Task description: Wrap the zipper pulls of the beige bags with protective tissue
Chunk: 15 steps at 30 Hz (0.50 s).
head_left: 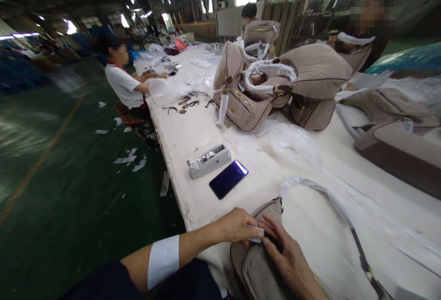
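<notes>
A taupe handbag (257, 268) lies at the near edge of the white table (310, 226), its strap wrapped in white paper (324, 192). My left hand (236, 226) is closed, pinching a small white slip (255, 233) against the bag's top. Beside it, my right hand (292, 263) lies on the bag with its fingers stretched towards the same slip.
A grey tape dispenser (209, 160) and a dark blue phone (228, 178) sit just beyond my hands. Several finished bags (275, 84) are piled mid-table, with clear plastic (292, 144) in front. A seated person (126, 82) works at the left edge; others sit further back. Paper scraps litter the green floor (69, 176).
</notes>
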### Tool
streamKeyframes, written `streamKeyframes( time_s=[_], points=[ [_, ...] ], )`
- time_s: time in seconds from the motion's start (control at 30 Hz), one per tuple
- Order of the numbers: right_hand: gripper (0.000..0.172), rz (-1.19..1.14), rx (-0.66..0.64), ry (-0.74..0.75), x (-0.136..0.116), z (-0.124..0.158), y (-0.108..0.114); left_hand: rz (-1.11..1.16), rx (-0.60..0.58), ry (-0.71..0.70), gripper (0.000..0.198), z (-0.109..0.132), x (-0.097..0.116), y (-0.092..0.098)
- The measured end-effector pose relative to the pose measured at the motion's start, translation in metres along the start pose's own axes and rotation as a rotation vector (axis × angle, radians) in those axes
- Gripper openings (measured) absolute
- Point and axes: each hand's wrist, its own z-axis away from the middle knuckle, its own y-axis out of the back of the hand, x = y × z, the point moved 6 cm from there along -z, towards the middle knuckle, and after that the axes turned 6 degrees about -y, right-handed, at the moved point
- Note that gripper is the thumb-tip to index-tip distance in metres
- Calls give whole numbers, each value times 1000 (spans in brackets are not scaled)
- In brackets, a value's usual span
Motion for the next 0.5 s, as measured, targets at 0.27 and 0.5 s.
streamKeyframes(
  time_s=[0.27,0.5],
  points=[
    [32,-16,-6,-42,-12,-6,-1,183,22,147,50,-4,-4,-5],
    [34,-67,67,-133,-8,-14,1,367,122,164,39,5,-13,4]
  ],
)
